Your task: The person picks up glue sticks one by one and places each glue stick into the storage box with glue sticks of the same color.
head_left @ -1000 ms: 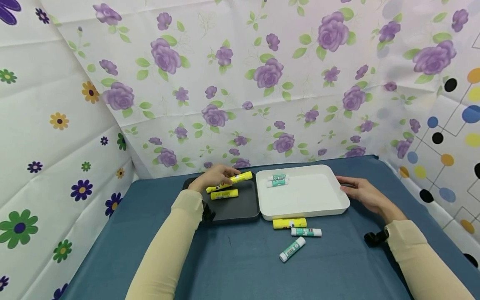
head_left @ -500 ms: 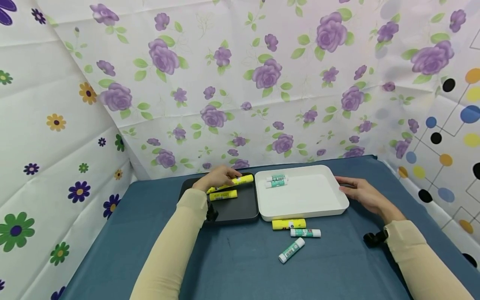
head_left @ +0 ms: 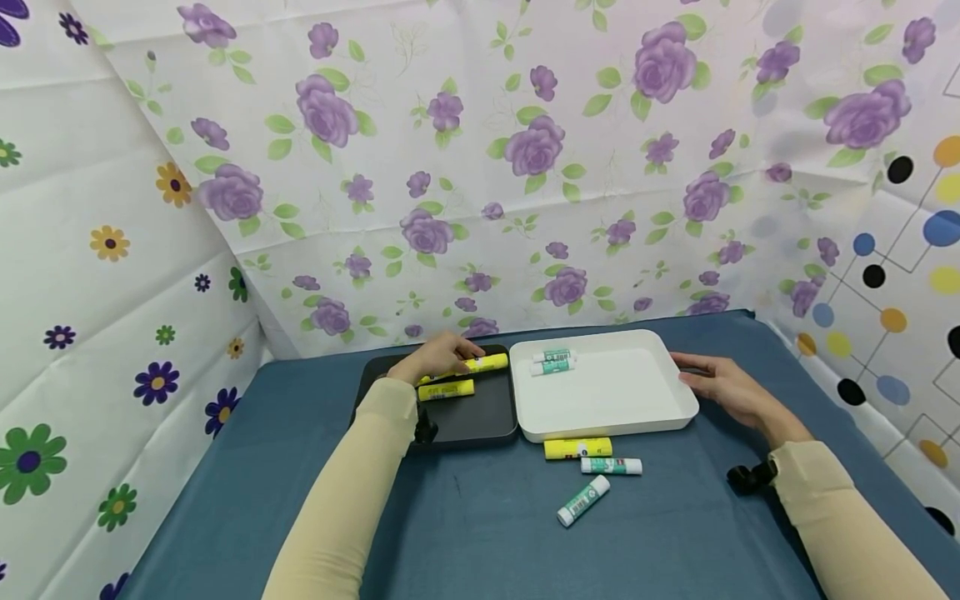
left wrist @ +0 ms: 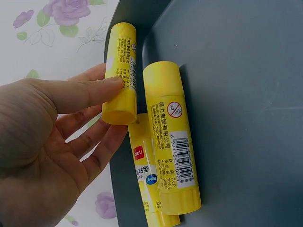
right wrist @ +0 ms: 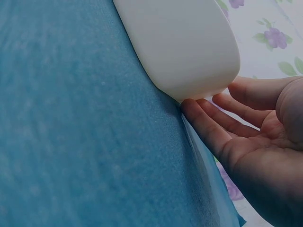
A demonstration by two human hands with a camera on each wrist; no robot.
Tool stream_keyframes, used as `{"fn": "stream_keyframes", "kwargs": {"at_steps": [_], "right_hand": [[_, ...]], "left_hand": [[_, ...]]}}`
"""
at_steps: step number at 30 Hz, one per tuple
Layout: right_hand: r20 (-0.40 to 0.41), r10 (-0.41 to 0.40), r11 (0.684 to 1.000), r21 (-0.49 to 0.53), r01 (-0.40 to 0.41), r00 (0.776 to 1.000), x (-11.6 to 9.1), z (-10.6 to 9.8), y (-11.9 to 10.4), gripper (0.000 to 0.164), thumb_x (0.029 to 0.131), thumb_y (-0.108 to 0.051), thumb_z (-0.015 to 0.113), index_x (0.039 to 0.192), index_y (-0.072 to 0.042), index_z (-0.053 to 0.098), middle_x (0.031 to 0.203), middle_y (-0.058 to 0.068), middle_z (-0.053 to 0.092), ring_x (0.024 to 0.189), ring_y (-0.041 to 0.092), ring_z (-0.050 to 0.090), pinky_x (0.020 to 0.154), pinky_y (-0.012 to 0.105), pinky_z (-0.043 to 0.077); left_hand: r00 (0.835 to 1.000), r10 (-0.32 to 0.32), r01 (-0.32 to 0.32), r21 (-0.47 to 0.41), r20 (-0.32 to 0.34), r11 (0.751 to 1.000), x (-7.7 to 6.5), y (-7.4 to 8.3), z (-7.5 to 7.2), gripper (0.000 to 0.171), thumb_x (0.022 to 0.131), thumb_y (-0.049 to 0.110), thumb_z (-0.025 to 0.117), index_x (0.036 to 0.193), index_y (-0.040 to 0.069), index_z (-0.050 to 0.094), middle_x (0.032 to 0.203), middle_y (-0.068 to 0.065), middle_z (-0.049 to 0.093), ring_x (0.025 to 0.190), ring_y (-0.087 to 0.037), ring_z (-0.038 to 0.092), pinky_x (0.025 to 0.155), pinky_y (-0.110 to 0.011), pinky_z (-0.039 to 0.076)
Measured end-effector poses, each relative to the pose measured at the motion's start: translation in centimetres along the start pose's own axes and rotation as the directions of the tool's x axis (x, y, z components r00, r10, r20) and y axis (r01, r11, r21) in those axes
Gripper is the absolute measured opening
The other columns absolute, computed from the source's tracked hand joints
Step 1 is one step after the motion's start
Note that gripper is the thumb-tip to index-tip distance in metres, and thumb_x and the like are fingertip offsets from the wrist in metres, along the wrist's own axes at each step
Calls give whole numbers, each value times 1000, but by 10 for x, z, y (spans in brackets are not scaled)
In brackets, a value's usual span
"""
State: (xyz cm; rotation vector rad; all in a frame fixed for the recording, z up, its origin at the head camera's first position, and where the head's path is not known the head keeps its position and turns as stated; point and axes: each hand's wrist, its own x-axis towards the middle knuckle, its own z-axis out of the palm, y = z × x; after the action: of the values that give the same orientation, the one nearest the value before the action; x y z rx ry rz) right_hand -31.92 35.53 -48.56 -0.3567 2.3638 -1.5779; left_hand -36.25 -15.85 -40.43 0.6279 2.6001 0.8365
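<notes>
My left hand (head_left: 433, 357) pinches a yellow glue stick (left wrist: 124, 52) between thumb and fingers, over the far side of the black tray (head_left: 480, 421). Below it, two more yellow glue sticks lie side by side on the tray floor: one with a barcode (left wrist: 173, 137) and one partly covered by it (left wrist: 144, 165). In the head view the hand hides part of this group. My right hand (head_left: 731, 387) touches the right end of the white tray (head_left: 607, 396), its fingertips at the tray's outer wall (right wrist: 189, 71) in the right wrist view.
Two green-and-white glue sticks (head_left: 555, 366) lie in the white tray. On the blue cloth (head_left: 487, 533) before it are a yellow glue stick (head_left: 577, 448) and two green-and-white ones, one crosswise (head_left: 611, 467) and one slanted (head_left: 583, 501). A flowered curtain (head_left: 480, 167) hangs behind the trays.
The left hand has moved slightly right and lowered the yellow glue stick toward the black tray's floor. The right hand stays at the white tray's end.
</notes>
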Motion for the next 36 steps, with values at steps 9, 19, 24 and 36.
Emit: {"fn": "stream_keyframes", "kwargs": {"at_steps": [9, 19, 24, 36], "right_hand": [[-2, 9, 1000, -1, -9, 1000, 1, -1, 1, 71, 109, -36, 57, 164, -1, 27, 165, 29, 27, 149, 48, 32, 99, 27, 53], [-4, 5, 1000, -1, -5, 1000, 0, 0, 0, 71, 110, -35, 56, 164, 0, 27, 166, 28, 27, 150, 48, 30, 98, 24, 52], [-2, 1, 1000, 4, -1, 1000, -1, 0, -1, 70, 110, -34, 55, 164, 0, 27, 166, 28, 26, 150, 48, 30, 98, 22, 52], [1, 0, 1000, 6, 0, 1000, -2, 1, -3, 70, 110, -34, 55, 164, 0, 26, 166, 29, 26, 150, 49, 30, 98, 23, 52]], "left_hand": [[1000, -6, 6, 13, -4, 1000, 1, 0, 2, 37, 100, -5, 64, 135, 3, 69, 135, -16, 67, 124, -32, 62, 101, -42, 54], [1000, -21, 21, 27, 1, 999, 4, 0, 6, 37, 99, -6, 64, 135, 4, 70, 135, -15, 67, 125, -33, 62, 100, -42, 55], [999, -34, 34, 47, 1, 998, 5, 0, 6, 39, 98, -6, 65, 136, 4, 69, 133, -14, 68, 123, -31, 62, 99, -41, 55], [999, -34, 34, 123, 0, 992, 6, 7, 6, 42, 95, -9, 68, 133, 7, 72, 123, -15, 70, 114, -29, 65, 92, -37, 58]]}}
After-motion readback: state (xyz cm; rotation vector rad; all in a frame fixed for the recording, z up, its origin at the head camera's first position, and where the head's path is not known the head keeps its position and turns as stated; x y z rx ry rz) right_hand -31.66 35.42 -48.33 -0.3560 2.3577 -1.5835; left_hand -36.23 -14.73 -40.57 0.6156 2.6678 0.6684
